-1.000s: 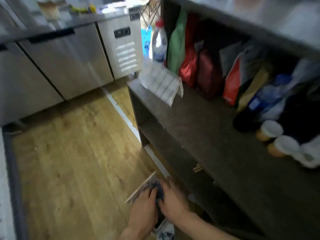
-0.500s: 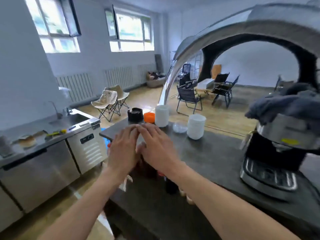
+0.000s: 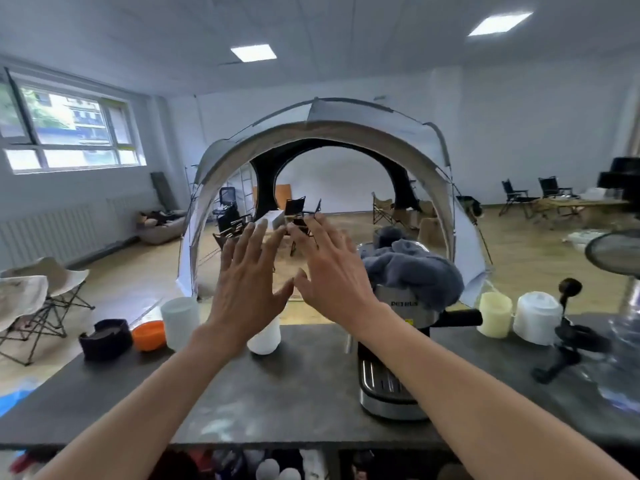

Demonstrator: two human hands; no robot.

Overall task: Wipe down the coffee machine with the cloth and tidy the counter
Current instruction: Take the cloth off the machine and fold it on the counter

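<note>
A steel and black coffee machine (image 3: 398, 386) stands on the dark counter (image 3: 277, 396), right of centre. A grey-blue cloth (image 3: 414, 271) lies bunched on top of it. My left hand (image 3: 247, 289) and my right hand (image 3: 332, 271) are raised side by side above the counter, fingers spread, palms facing away, holding nothing. The right hand is just left of the cloth and does not touch it. The thumbs nearly meet.
On the counter's far edge stand a dark container (image 3: 105, 339), an orange bowl (image 3: 149, 336), two white cups (image 3: 180, 322), a cream jar (image 3: 495, 315), a white jar (image 3: 536, 318) and a black hand grinder (image 3: 568, 337). Bottles fill the shelf below. A dome tent (image 3: 325, 133) and folding chairs are beyond.
The view has swung up from the floor and lower shelf to the counter top. Both hands rose from low near the floor to head height and spread open.
</note>
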